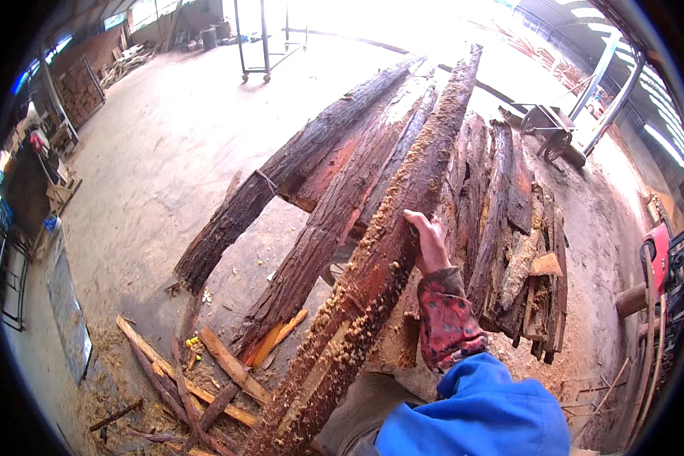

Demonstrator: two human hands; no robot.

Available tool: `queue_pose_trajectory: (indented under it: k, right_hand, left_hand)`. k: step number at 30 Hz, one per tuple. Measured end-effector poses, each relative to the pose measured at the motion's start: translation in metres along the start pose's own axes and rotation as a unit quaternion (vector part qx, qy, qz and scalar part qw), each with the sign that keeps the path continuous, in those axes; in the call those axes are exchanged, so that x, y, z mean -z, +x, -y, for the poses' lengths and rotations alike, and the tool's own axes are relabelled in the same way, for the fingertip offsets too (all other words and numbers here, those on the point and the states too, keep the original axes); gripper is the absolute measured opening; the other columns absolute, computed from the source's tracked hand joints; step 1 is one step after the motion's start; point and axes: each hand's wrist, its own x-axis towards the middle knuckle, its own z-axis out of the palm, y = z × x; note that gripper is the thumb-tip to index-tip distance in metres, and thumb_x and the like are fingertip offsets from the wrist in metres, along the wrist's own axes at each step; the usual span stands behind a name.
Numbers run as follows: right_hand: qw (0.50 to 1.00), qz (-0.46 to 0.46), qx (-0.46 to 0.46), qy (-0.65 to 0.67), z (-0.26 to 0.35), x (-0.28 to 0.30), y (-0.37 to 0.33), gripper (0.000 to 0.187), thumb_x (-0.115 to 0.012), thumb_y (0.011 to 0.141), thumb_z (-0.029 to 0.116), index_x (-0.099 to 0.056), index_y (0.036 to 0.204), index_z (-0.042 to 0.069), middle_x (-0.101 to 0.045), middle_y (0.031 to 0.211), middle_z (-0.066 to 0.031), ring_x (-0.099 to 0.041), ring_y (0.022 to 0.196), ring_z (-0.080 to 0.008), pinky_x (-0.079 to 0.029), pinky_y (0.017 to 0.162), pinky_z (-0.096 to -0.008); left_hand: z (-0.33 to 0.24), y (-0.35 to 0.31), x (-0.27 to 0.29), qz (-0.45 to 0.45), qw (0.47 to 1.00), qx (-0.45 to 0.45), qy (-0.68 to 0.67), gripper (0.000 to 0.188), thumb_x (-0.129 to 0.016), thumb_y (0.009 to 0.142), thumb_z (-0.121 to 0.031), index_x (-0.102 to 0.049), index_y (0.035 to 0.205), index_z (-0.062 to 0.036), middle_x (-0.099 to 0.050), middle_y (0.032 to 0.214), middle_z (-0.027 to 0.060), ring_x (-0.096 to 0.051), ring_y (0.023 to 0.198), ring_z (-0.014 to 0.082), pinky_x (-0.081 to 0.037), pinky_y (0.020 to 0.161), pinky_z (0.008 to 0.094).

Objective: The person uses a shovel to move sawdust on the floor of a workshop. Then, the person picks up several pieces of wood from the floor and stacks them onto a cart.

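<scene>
A long dark log (pixel 387 258), speckled with pale sawdust and chips, slants from the lower edge up to the far right. My right hand (pixel 429 242) grips its right side near the middle, the tip of a digit on top and the rest of the fingers partly hidden. The arm wears a red patterned cuff (pixel 450 315) and a blue sleeve (pixel 475 414). My left hand is out of view. Left of the held log lie several rough bark-covered logs (pixel 323 228). On its right is a pile of bark slabs (pixel 501 205).
Split wood strips (pixel 232 365) and sawdust litter the floor at lower left. A wheeled metal frame (pixel 266 45) stands at the back. At the right are a metal machine (pixel 551 129) and a red machine (pixel 657 254). A flat grey sheet (pixel 70 311) lies far left.
</scene>
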Motion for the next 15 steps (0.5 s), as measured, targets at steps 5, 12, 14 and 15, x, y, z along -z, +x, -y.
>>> queue_pose_trajectory:
  k: [5,12,14,15]
  right_hand:
    - [1.000,-0.009,-0.008,-0.014,-0.042,0.016,0.081,0.034,-0.071,0.072,0.016,-0.057,0.096,-0.004,-0.061,0.089,-0.0076,-0.059,0.074,-0.0157,-0.048,0.065,-0.0285]
    - [0.997,-0.031,-0.025,-0.071,-0.067,0.009,0.123,0.038,-0.073,0.071,0.015,-0.054,0.098,-0.004,-0.060,0.087,-0.0082,-0.059,0.072,-0.0185,-0.049,0.063,-0.0314]
    - [0.998,-0.003,-0.051,-0.047,-0.067,0.000,0.131,0.043,-0.075,0.069,0.013,-0.053,0.100,-0.006,-0.060,0.089,-0.0091,-0.059,0.075,-0.0195,-0.050,0.065,-0.0326]
    - [0.998,0.012,-0.057,-0.031,-0.059,-0.004,0.129,0.042,-0.075,0.070,0.013,-0.052,0.100,-0.006,-0.060,0.087,-0.0097,-0.059,0.073,-0.0202,-0.050,0.063,-0.0328]
  left_hand:
    - [-0.037,0.009,-0.001,-0.090,0.993,-0.068,-0.038,0.027,-0.053,0.088,-0.025,-0.067,0.084,-0.0023,-0.062,0.070,0.0209,-0.058,0.063,0.0373,-0.046,0.056,0.0425]
    - [-0.092,0.010,0.002,-0.101,0.993,-0.033,-0.044,0.023,-0.064,0.084,-0.023,-0.067,0.077,-0.0014,-0.064,0.068,0.0164,-0.058,0.060,0.0315,-0.046,0.058,0.0373]
    - [-0.104,0.010,0.002,-0.103,0.992,-0.037,-0.058,0.022,-0.064,0.084,-0.022,-0.067,0.075,-0.0018,-0.063,0.068,0.0162,-0.058,0.060,0.0308,-0.046,0.059,0.0374]
    - [-0.107,0.010,0.001,-0.100,0.992,-0.041,-0.066,0.022,-0.064,0.084,-0.022,-0.066,0.075,-0.0020,-0.063,0.068,0.0161,-0.058,0.060,0.0304,-0.046,0.059,0.0374]
